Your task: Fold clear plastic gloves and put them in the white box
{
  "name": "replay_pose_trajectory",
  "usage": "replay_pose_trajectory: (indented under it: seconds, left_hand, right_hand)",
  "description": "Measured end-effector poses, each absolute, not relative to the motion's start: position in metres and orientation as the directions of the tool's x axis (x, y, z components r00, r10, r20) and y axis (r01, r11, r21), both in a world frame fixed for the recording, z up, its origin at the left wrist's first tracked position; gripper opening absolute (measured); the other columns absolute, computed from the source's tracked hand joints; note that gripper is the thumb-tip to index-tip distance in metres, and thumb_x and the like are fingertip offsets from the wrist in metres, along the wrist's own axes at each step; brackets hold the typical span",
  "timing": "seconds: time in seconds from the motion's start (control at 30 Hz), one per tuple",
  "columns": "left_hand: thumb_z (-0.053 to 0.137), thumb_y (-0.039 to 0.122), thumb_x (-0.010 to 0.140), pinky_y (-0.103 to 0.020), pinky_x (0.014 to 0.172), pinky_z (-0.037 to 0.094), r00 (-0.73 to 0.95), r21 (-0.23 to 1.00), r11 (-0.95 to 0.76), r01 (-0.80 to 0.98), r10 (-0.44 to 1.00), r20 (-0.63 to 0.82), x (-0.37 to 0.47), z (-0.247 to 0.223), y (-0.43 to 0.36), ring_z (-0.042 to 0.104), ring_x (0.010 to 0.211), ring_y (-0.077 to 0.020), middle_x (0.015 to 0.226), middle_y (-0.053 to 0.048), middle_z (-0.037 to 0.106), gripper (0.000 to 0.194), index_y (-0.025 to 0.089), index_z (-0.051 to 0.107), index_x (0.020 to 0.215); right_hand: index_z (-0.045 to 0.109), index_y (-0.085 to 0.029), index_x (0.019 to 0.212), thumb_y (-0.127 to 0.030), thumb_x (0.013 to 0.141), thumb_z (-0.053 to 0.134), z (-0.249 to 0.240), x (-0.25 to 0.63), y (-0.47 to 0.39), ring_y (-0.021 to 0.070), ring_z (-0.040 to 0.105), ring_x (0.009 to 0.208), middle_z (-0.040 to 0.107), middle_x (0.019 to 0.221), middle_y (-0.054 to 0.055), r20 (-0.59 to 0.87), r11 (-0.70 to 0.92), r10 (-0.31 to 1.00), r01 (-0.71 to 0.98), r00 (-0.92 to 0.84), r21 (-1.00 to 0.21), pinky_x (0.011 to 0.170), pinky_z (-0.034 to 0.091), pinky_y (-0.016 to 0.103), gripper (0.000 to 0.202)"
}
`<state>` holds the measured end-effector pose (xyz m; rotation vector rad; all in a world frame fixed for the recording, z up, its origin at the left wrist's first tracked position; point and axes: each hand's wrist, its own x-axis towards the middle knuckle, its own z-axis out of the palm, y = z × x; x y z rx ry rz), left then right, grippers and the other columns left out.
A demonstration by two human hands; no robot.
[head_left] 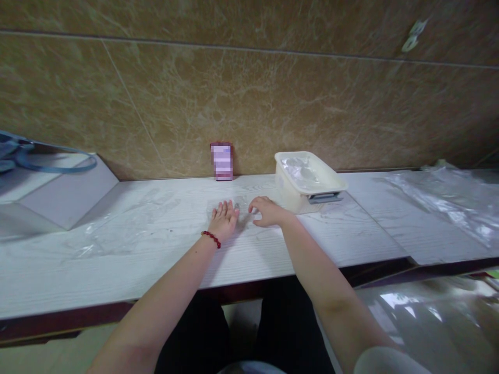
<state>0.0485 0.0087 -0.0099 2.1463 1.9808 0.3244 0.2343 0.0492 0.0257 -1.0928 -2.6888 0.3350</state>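
My left hand (225,218), with a red bead bracelet (211,238) at the wrist, lies flat with fingers apart on a small clear plastic bag (242,203). Just right of it hovers my right hand (266,212), its fingers curved and the thumb apart from them; I see nothing held in it. Part of the plastic is hidden under the left hand. Beside my right hand stands a cream plastic bin (288,188) with clear plastic (302,171) inside and a grey latch (325,198) on its front.
A phone-like object (223,162), its face blurred, leans against the tiled wall (249,104). At the left are a white box (70,192) with a blue strap (58,169) and clear plastic sheeting (113,234). More plastic sheeting (452,195) lies at the right of the white table (249,265).
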Motion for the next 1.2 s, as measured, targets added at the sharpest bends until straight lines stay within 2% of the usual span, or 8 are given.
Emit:
replay_pose_trajectory:
  seconds: [0.37, 0.6, 0.93, 1.2]
  left_hand:
    - [0.004, 0.043, 0.086, -0.044, 0.100, 0.014, 0.092, 0.287, -0.093, 0.953, 0.996, 0.018, 0.047, -0.014, 0.011, 0.008, 0.127, -0.0229, 0.138, -0.015, 0.017, 0.059, 0.009, 0.015, 0.133]
    - [0.003, 0.044, 0.086, -0.044, 0.101, 0.012, 0.091, 0.292, -0.093, 0.952, 0.996, 0.021, 0.047, -0.015, 0.012, 0.008, 0.127, -0.0243, 0.138, -0.015, 0.016, 0.062, 0.007, 0.015, 0.133]
    - [0.002, 0.047, 0.085, -0.044, 0.101, 0.011, 0.092, 0.315, -0.093, 0.945, 0.996, 0.019, 0.047, -0.013, 0.011, 0.007, 0.127, -0.0236, 0.139, -0.014, 0.017, 0.064, 0.009, 0.014, 0.134]
    - [0.001, 0.047, 0.085, -0.043, 0.101, 0.012, 0.090, 0.281, -0.091, 0.955, 0.996, 0.015, 0.047, -0.014, 0.011, 0.007, 0.127, -0.0225, 0.139, -0.012, 0.016, 0.063, 0.011, 0.014, 0.134]
  right_hand:
    - [0.052, -0.018, 0.094, -0.016, 0.062, 0.056, 0.026, 0.229, 0.046, 0.0181, 0.038, 0.104, 0.048, 0.104, 0.005, 0.151, 0.754, 0.641, 0.579, -0.753, -0.311, 0.089, 0.028, 0.030, 0.033]
    - [0.051, -0.017, 0.093, -0.010, 0.060, 0.056, 0.022, 0.229, 0.049, 0.0177, 0.042, 0.098, 0.051, 0.098, 0.004, 0.196, 0.778, 0.607, 0.526, -0.770, -0.342, 0.089, 0.029, 0.032, 0.034]
    - [0.052, -0.018, 0.087, -0.013, 0.060, 0.059, 0.018, 0.231, 0.053, 0.0171, 0.044, 0.092, 0.051, 0.091, 0.004, 0.256, 0.792, 0.592, 0.493, -0.764, -0.361, 0.085, 0.032, 0.033, 0.028]
    - [0.054, -0.017, 0.084, -0.006, 0.060, 0.054, 0.018, 0.232, 0.054, 0.0166, 0.044, 0.092, 0.051, 0.091, 0.004, 0.294, 0.822, 0.551, 0.447, -0.781, -0.353, 0.085, 0.032, 0.031, 0.026]
